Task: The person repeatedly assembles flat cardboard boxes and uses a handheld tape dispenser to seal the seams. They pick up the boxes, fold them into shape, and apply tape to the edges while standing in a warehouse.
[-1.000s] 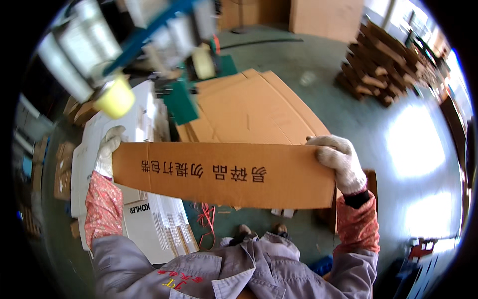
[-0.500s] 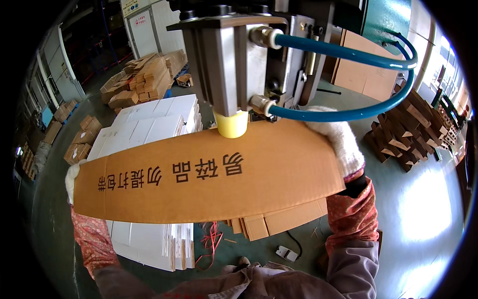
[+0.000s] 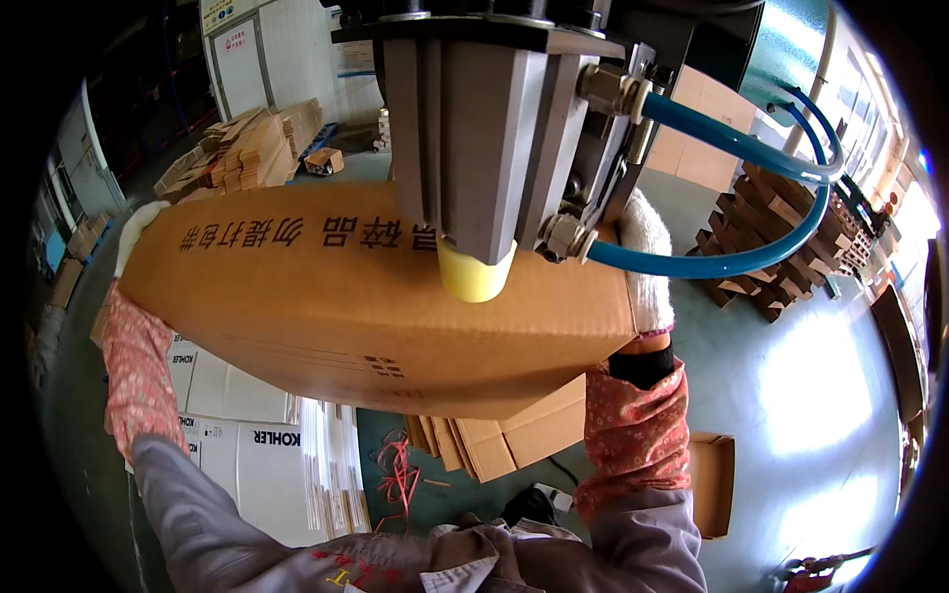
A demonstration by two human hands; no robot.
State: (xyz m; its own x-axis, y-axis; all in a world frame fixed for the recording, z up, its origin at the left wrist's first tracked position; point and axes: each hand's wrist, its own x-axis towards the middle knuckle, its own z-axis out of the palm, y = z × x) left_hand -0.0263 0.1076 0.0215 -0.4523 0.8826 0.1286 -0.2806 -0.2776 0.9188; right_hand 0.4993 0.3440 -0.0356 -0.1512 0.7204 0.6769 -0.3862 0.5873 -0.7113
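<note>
A long brown cardboard carton [image 3: 326,296] with dark print stretches between my two hands. Its printed panel tilts away at the top, and a second panel folds down below a crease. My left hand [image 3: 138,232], in a white knit glove, grips the left end; most of its fingers are hidden behind the board. At the other end my right hand [image 3: 647,262], gloved likewise, is closed around the edge, its fingertips out of sight. A grey metal press head [image 3: 474,138] with a yellow tip [image 3: 476,272] stands over the carton; contact cannot be made out.
Blue air hoses [image 3: 712,262] loop off the press head to the right. Flat white cartons [image 3: 247,465] and brown cardboard sheets [image 3: 514,435] are stacked below. Red strapping [image 3: 397,479] lies on the floor. Brown cardboard pieces [image 3: 766,242] are piled at right, more cartons [image 3: 247,148] at far left.
The carton has tilted, with its printed panel swung up and away and a lower panel now showing. The yellow tip now overlaps its middle instead of its far edge. The view has shifted.
</note>
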